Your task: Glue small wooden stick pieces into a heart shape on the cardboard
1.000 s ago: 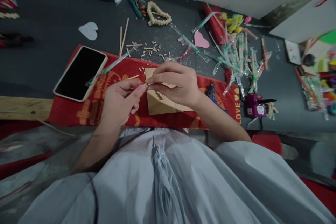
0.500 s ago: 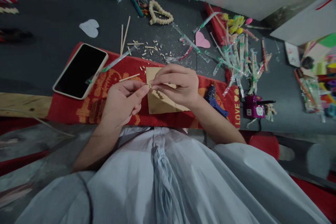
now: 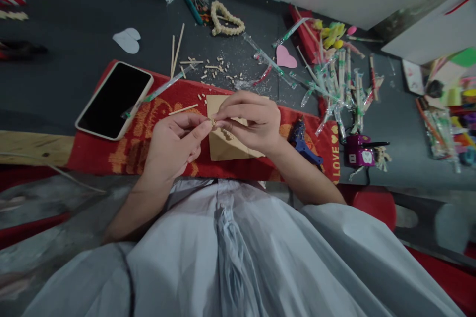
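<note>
One word, LOVE, stands in yellow capitals (image 3: 335, 161) with hearts at the right end of the red, orange-patterned cloth (image 3: 84, 156). Over the left edge of a flat, tan, straight-edged sheet (image 3: 223, 151), the left hand (image 3: 174, 146) and right hand (image 3: 256, 119), fingertips nearly closed, pinch a tiny, pale-beige piece (image 3: 213, 122), its details too small to tell.

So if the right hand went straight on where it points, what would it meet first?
The right hand would probably meet the left hand, just beyond the tiny pale piece between them, though depth is unclear.
</note>
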